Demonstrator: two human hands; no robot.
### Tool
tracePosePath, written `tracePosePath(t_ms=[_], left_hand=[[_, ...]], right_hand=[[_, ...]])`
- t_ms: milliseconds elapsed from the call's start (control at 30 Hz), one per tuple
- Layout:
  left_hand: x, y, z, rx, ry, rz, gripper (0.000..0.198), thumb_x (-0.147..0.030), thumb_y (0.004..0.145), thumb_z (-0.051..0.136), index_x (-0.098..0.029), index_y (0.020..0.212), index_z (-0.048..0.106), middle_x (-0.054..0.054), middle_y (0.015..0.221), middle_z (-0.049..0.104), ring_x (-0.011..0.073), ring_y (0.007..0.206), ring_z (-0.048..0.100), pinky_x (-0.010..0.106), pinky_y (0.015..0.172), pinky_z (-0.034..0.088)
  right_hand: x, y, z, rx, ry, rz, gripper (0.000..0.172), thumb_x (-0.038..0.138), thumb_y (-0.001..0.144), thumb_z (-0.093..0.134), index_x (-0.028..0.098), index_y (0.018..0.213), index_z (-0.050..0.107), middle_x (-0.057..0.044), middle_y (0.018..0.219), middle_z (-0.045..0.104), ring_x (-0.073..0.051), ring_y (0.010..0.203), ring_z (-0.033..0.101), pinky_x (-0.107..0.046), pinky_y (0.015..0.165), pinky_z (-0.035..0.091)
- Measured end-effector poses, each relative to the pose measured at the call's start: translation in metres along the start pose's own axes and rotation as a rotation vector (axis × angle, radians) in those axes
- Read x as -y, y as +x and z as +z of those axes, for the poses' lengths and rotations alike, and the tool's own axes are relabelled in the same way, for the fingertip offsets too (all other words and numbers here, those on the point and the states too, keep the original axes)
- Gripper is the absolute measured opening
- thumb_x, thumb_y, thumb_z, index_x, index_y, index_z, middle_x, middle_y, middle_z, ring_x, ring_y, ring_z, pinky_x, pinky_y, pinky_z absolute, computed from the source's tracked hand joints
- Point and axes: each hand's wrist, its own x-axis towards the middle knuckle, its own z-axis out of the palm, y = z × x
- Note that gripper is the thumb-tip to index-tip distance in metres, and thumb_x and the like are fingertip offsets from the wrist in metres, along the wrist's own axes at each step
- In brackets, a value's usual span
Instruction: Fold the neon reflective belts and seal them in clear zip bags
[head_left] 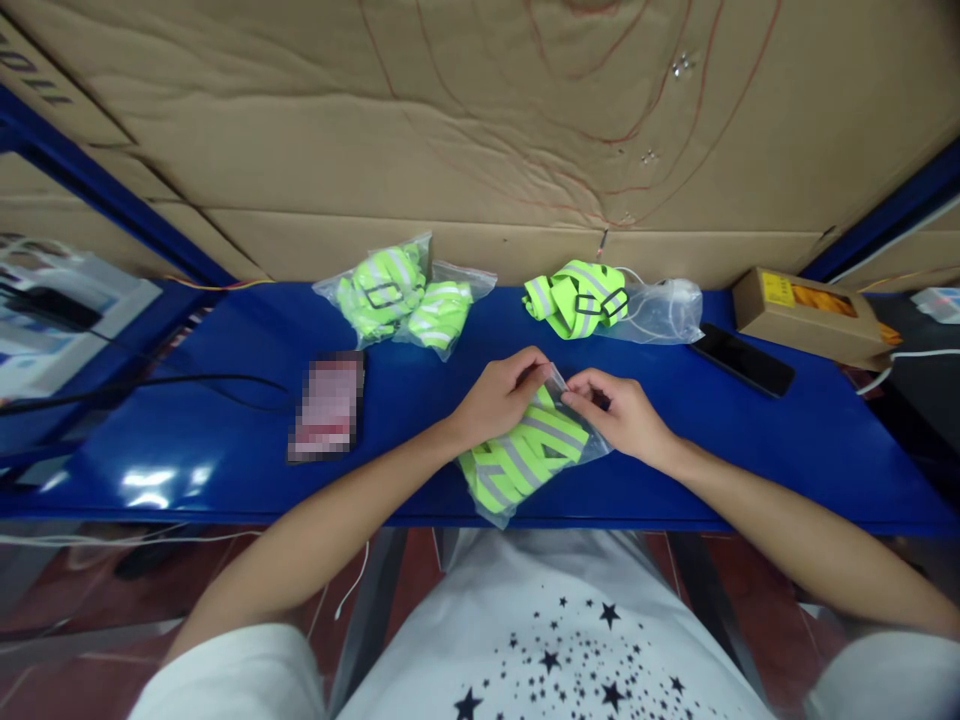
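Observation:
Near the front edge of the blue table lies a clear zip bag (pixel 596 447), tilted, with a neon-yellow reflective strap (pixel 517 465) folded inside it. My left hand (pixel 504 395) pinches the bag's top edge between thumb and fingers. Just to the right, my right hand (pixel 624 412) pinches the same edge, a short gap from the left. Whether the seal is closed between them I cannot tell. Beyond my hands sits a loose yellow reflective strap (pixel 576 300) with black buckles, beside an empty-looking clear bag (pixel 667 312).
Two bagged yellow straps, one bag (pixel 386 290) overlapping another (pixel 442 315), lie at the back left. A blurred-out phone-like object (pixel 328 408) is at left. At right are a black phone (pixel 744 360) and a cardboard box (pixel 810 315). A cardboard wall (pixel 480 130) stands behind the blue table (pixel 225 430).

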Motion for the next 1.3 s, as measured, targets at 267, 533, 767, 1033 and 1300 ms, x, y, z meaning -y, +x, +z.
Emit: tracePosePath(t_ms=[267, 533, 767, 1033, 1300], left_hand=[[-0.004, -0.003, 0.003, -0.033, -0.007, 0.054, 0.029, -0.042, 0.105, 0.050, -0.018, 0.096, 0.065, -0.001, 0.077, 0.062, 0.0122, 0.066, 0.051, 0.026, 0.063, 0.037], [0.000, -0.003, 0.007, 0.023, -0.096, 0.071, 0.026, -0.042, 0.101, 0.059, -0.018, 0.106, 0.066, 0.004, 0.095, 0.074, 0.0154, 0.080, 0.067, 0.025, 0.073, 0.049], [-0.004, -0.004, 0.007, 0.076, -0.069, 0.072, 0.019, -0.034, 0.102, 0.058, -0.018, 0.101, 0.068, 0.003, 0.095, 0.075, 0.0155, 0.084, 0.068, 0.025, 0.077, 0.049], [-0.008, -0.006, 0.005, 0.086, -0.035, 0.079, 0.022, -0.038, 0.102, 0.056, -0.019, 0.099, 0.066, 0.001, 0.087, 0.072, 0.0138, 0.075, 0.063, 0.025, 0.071, 0.045], [-0.008, -0.003, 0.003, 0.037, 0.009, 0.041, 0.029, -0.040, 0.104, 0.051, -0.018, 0.101, 0.069, 0.000, 0.082, 0.069, 0.0130, 0.068, 0.057, 0.024, 0.064, 0.041]], right_hand=[[0.014, -0.005, -0.007, 0.006, -0.098, -0.036, 0.023, 0.041, 0.099, 0.062, 0.020, 0.093, 0.069, 0.000, 0.077, 0.071, -0.013, 0.064, 0.060, -0.025, 0.061, 0.044], [0.013, -0.004, -0.003, -0.052, -0.112, -0.071, 0.017, 0.038, 0.097, 0.063, 0.022, 0.096, 0.065, -0.003, 0.081, 0.071, -0.016, 0.071, 0.065, -0.028, 0.067, 0.051], [0.012, -0.005, -0.003, -0.056, -0.210, -0.126, 0.017, 0.035, 0.096, 0.064, 0.020, 0.090, 0.070, -0.001, 0.074, 0.071, -0.014, 0.064, 0.063, -0.026, 0.063, 0.048], [0.015, -0.007, -0.005, -0.003, -0.193, -0.095, 0.027, 0.043, 0.100, 0.060, 0.020, 0.090, 0.069, -0.001, 0.073, 0.069, -0.012, 0.061, 0.058, -0.025, 0.058, 0.045], [0.011, -0.003, -0.011, 0.070, -0.072, 0.005, 0.026, 0.046, 0.096, 0.065, 0.021, 0.093, 0.070, -0.002, 0.079, 0.070, -0.015, 0.070, 0.063, -0.026, 0.063, 0.048]])
